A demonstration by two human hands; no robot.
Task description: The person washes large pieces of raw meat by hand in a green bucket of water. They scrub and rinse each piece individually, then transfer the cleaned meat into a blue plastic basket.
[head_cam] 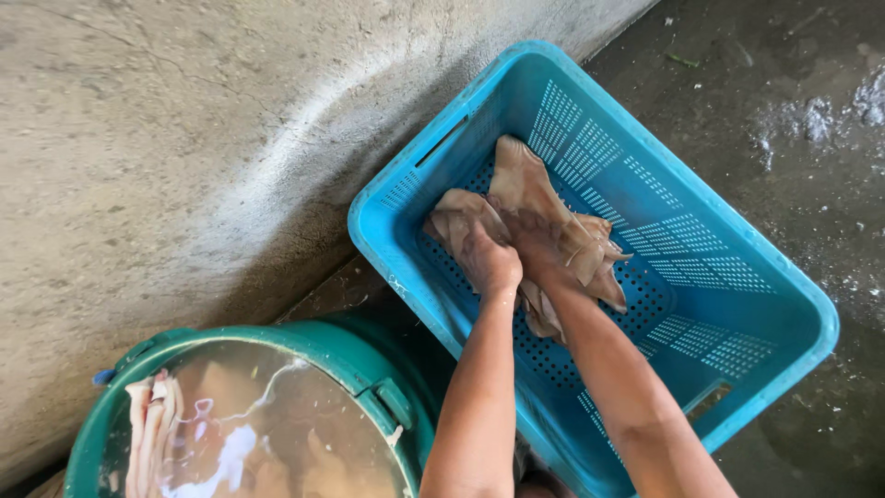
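Concrete wall and wet floor (811, 184) surround a green tub (369, 369) of water at lower left. Left hand (493, 263) and right hand (544, 254) clutch a brown cloth (530, 189) inside the blue basket (737, 240), near its far wall.

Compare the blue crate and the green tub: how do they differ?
The blue crate is rectangular with perforated walls and floor; the green tub is round and solid-walled. The crate sits tilted against the wall and holds no water, only a wet brown cloth pressed by the left hand and right hand; the tub is full of murky water with cloth soaking. Both look plastic and have handles.
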